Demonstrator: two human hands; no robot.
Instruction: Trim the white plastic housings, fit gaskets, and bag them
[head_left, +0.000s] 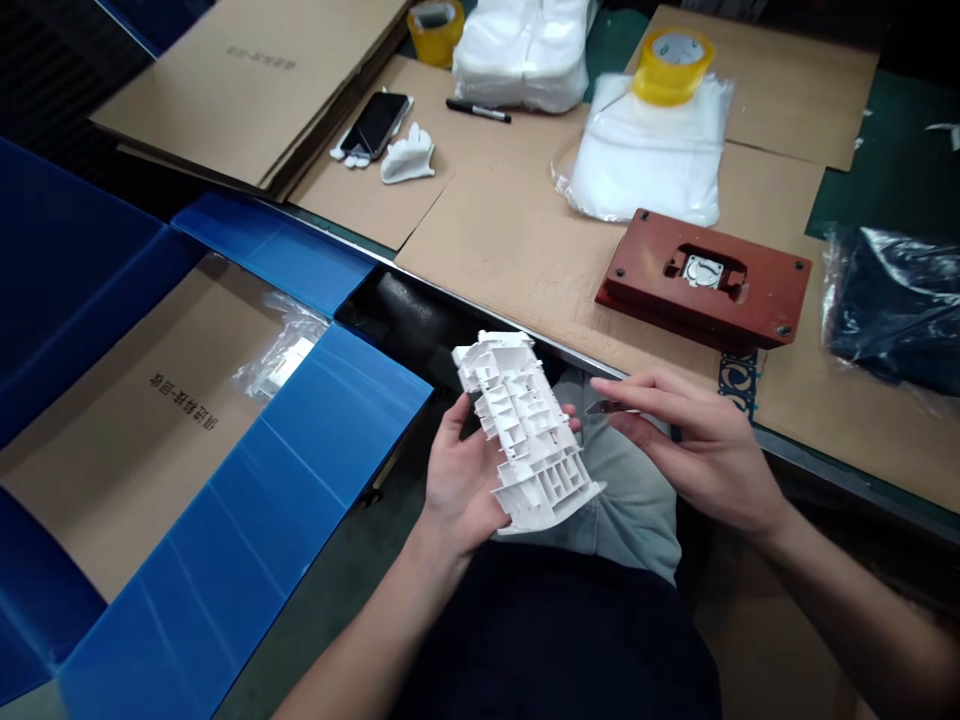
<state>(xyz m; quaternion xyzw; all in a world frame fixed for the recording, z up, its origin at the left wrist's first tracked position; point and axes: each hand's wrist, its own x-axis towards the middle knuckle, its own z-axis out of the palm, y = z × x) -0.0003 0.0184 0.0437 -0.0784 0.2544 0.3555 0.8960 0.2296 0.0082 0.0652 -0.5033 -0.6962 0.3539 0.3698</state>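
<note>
A white moulded plastic part (529, 430), ribbed with many small compartments, lies tilted in my left hand (465, 475). My fingers wrap it from below and one fingertip shows at its right edge. Close to that edge, apart from the part, is my right hand (697, 440). Its thumb and fingers pinch a small thin blade-like piece (607, 407), dark and shiny; most of it is hidden by the fingers. Both hands are above my lap, in front of the table edge.
A reddish-brown fixture block (637, 275) with a metal insert stands on the cardboard-covered table (495, 220). Behind are plastic bags (645, 160), yellow tape (673, 65), a marker (478, 110), a phone (375, 125) and a glove (409, 155). A blue box (322, 430) with cardboard inside stands left.
</note>
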